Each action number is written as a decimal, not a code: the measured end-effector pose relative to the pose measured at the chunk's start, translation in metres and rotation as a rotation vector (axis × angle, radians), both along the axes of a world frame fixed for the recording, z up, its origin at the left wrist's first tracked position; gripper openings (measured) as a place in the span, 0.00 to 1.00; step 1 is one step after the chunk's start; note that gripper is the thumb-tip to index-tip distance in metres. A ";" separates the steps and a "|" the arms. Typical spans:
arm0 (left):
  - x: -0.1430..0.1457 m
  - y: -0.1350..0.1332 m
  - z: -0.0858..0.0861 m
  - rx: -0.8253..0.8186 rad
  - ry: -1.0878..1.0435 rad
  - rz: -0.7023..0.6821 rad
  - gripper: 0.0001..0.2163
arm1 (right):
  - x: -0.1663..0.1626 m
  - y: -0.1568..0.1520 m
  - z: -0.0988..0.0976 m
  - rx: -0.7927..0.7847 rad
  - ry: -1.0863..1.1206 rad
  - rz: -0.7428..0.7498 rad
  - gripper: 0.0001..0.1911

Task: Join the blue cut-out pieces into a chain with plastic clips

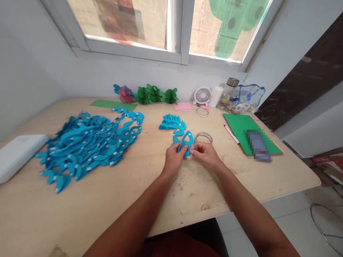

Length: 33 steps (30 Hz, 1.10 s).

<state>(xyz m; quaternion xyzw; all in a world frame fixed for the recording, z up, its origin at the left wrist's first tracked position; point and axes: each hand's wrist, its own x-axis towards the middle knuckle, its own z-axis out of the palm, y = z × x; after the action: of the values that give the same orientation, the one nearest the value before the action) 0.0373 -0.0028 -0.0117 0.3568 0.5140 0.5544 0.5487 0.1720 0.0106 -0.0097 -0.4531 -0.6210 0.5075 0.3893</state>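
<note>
My left hand pinches a blue paper cutout, a curved shape with an opening in the middle and a small white square near its top. At the cutout's lower right edge, the fingers of my right hand are pressed together; whatever lies between them is too small to make out. Just beyond my hands sits a small bunch of blue cutouts, trailing toward the held one. A large heap of similar blue cutouts with white squares covers the table on the left.
Silver rings lie by my right hand. Farther right are a white pen, green sheets and a blurred phone. Along the wall stand green paper shapes, a small fan and a bottle. A white box rests at left.
</note>
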 end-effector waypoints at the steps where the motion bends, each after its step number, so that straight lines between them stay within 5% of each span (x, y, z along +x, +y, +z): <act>1: 0.000 0.000 0.001 -0.005 -0.020 0.000 0.10 | 0.000 0.000 0.000 0.002 0.005 -0.003 0.09; 13: -0.001 -0.002 0.006 -0.057 -0.148 -0.056 0.12 | 0.002 0.001 0.001 0.026 -0.009 -0.058 0.06; 33: -0.003 -0.003 0.007 -0.061 -0.017 -0.092 0.14 | 0.006 0.000 0.011 0.045 -0.106 -0.076 0.06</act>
<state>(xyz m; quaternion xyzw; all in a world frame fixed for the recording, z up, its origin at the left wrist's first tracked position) 0.0339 -0.0060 -0.0043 0.3586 0.5090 0.5157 0.5886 0.1776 0.0105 0.0013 -0.4936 -0.6344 0.4537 0.3848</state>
